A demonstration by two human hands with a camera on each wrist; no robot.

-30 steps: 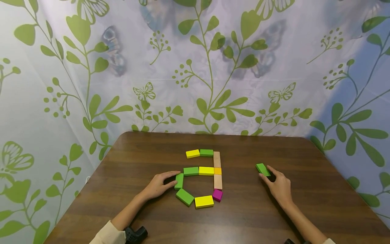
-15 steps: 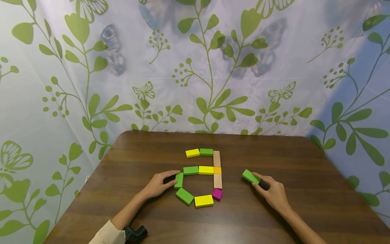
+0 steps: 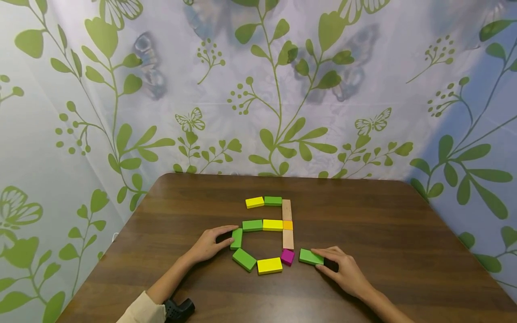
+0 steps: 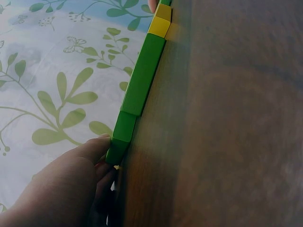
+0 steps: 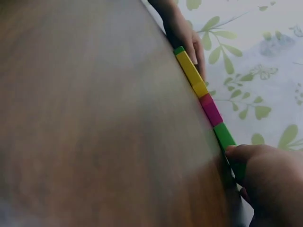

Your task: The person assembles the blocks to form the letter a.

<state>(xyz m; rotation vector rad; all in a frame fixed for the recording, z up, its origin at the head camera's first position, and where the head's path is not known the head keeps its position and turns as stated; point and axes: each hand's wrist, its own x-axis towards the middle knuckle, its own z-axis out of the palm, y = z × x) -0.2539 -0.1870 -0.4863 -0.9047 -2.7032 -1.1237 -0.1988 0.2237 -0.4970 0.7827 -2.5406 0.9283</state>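
My right hand (image 3: 348,272) pinches a green block (image 3: 310,256) between thumb and fingers, just right of a magenta cube (image 3: 287,257), with a small gap between them. In the right wrist view that green block (image 5: 223,135) lies in line with the magenta cube (image 5: 211,111). My left hand (image 3: 208,245) holds another green block (image 3: 237,239) by its edges, at the left side of a ring of blocks. The left wrist view shows the fingers at the end of this green block (image 4: 122,131), with a longer-looking green block (image 4: 144,73) beyond it.
The ring continues through a green block (image 3: 244,259) and a yellow block (image 3: 269,266) in front, and a green block (image 3: 252,225) and a yellow block (image 3: 273,225) behind. An orange cube (image 3: 287,225) sits between plain wooden blocks (image 3: 286,210). All lie on a brown table (image 3: 363,202).
My right hand has brought its green block leftward and nearer to me, turning it until it lies beside the magenta cube. The left hand has stayed at its green block.
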